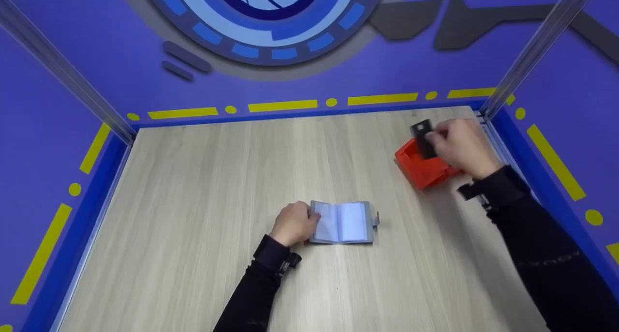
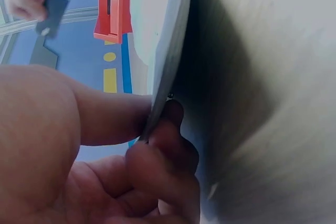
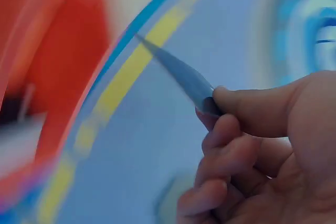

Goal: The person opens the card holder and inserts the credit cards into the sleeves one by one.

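Note:
A small grey card holder lies spread on the table with its clear sleeves facing up and a snap strap at its right edge. My left hand pinches its left cover between thumb and fingers, and the left wrist view shows that edge raised off the wood. Over at the back right, my right hand pinches a dark card by one edge, above a red tray. In the right wrist view the card is seen nearly edge-on between thumb and forefinger.
The red tray stands near the back right corner of the wooden table; something pale and dark shows inside it in the right wrist view. Blue panels with yellow markings and metal posts enclose the back and sides.

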The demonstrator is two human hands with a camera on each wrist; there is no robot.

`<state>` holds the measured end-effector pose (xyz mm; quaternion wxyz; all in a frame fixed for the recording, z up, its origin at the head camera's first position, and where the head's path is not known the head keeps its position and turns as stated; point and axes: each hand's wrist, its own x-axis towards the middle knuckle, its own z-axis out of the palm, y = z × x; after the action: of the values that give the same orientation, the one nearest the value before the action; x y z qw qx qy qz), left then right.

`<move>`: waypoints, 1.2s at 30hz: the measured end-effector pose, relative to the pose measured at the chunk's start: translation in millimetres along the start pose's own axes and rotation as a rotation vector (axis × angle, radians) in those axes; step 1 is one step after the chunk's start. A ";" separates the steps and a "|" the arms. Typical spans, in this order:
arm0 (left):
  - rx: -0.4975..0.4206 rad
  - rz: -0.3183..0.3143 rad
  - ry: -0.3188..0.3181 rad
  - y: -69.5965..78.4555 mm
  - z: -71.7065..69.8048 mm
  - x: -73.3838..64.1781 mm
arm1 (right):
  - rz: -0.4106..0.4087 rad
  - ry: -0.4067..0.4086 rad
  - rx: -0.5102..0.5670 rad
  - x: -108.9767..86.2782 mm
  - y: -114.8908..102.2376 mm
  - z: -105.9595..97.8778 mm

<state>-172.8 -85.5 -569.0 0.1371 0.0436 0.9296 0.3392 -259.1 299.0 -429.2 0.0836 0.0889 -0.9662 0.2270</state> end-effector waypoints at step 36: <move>0.053 -0.015 -0.024 3.4 -1.7 -1.0 | 0.146 -0.598 0.230 -53.2 -89.7 170.8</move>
<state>-172.5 -84.1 -565.3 0.1494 0.0442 0.9369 0.3129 -209.3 149.6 -552.8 -0.2310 0.0908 -0.9199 0.3038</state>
